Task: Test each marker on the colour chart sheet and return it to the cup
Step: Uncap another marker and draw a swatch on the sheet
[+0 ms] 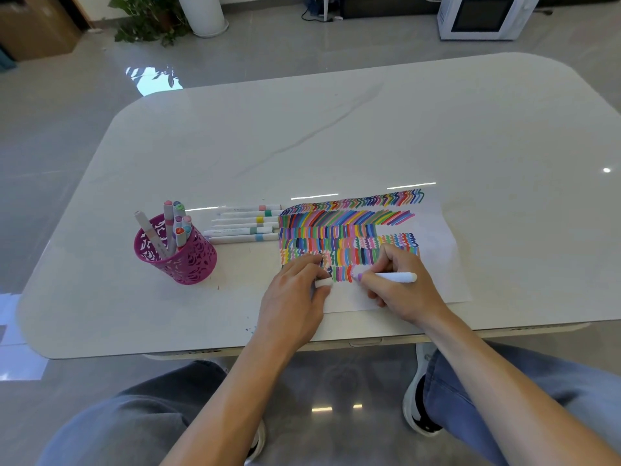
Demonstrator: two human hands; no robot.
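The colour chart sheet point(440, 250) lies on the white table, covered with rows of coloured strokes. My right hand point(400, 284) grips a white marker point(398, 277), its purple tip resting on the sheet beside a red stroke. My left hand point(295, 294) lies on the sheet's left edge and pinches the marker's white cap point(323, 283). A magenta lattice cup point(181, 253) holding several markers stands to the left. Several more markers point(243, 225) lie in a row between cup and sheet.
The white table point(336, 136) stretches far beyond the sheet. Its front edge runs just below my wrists, with my knees under it. On the floor behind stand a potted plant point(148, 18) and a white microwave point(484, 15).
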